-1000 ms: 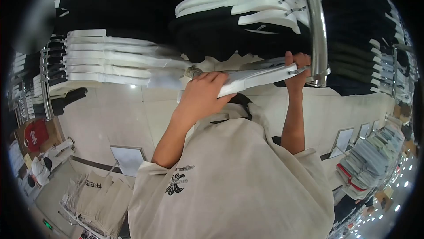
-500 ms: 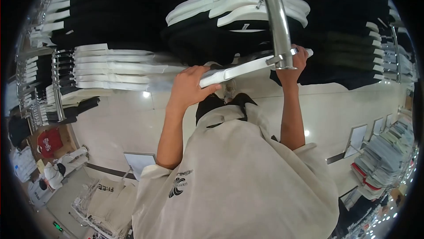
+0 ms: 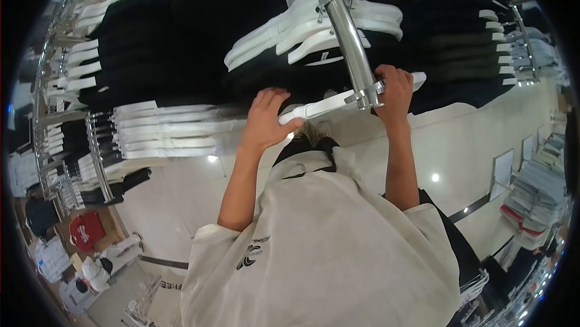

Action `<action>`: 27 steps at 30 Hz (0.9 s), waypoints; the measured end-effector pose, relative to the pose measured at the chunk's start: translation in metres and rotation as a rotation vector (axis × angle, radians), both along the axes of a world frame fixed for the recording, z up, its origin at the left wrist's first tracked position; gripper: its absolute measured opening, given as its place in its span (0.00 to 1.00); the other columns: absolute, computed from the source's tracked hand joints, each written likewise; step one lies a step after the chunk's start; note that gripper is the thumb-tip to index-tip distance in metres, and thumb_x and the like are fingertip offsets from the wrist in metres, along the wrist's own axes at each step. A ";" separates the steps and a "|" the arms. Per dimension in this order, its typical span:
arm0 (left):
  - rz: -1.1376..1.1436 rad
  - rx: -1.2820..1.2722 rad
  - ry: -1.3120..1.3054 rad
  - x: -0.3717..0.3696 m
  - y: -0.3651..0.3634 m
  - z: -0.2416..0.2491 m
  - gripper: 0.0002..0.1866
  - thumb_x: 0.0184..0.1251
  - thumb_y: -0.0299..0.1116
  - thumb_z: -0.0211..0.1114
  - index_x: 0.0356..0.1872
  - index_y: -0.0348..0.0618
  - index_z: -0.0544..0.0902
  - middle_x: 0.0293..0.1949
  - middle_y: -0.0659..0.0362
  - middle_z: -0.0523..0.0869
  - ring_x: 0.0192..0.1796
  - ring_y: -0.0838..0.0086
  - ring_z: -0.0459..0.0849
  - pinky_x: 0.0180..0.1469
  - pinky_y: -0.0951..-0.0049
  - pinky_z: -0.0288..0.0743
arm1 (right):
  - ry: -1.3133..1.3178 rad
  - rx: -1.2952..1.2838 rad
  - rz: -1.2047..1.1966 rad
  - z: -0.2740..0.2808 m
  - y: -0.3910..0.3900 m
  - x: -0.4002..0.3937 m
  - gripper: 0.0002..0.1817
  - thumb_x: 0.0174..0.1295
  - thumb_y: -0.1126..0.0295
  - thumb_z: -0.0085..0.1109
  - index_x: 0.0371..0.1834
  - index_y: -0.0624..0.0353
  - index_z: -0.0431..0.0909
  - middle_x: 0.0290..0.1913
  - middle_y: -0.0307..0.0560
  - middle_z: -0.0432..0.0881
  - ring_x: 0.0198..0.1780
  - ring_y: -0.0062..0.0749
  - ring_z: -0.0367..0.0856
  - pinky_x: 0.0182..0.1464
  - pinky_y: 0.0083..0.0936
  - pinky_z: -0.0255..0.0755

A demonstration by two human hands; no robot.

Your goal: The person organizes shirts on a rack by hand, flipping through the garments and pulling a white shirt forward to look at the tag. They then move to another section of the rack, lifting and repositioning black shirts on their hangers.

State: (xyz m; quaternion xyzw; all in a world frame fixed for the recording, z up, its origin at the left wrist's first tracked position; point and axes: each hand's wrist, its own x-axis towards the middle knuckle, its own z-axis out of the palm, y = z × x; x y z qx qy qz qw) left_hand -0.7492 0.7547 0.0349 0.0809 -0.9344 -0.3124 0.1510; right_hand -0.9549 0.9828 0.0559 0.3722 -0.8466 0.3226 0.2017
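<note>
1. Gripping the hanger (image 3: 320, 107), the left hand (image 3: 266, 123) curls around one end and the right hand (image 3: 396, 88) closes on the other, at the rail (image 3: 347, 31).
2. Hanger looks stiff, light, smooth; hold both ends.
3. Its shirt (image 3: 320, 248) hangs soft.

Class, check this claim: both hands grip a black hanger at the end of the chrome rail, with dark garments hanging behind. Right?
Not quite. The hanger is white, not black, as the head view shows. The left hand and right hand do grip it at the chrome rail, with dark garments behind.
</note>
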 end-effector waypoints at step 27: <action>0.435 -0.150 0.108 -0.017 0.001 0.015 0.22 0.60 0.35 0.76 0.56 0.45 0.86 0.53 0.55 0.80 0.56 0.57 0.73 0.57 0.61 0.68 | -0.397 0.085 0.128 0.011 -0.019 -0.004 0.46 0.52 0.67 0.78 0.76 0.62 0.67 0.67 0.65 0.74 0.64 0.58 0.78 0.64 0.43 0.75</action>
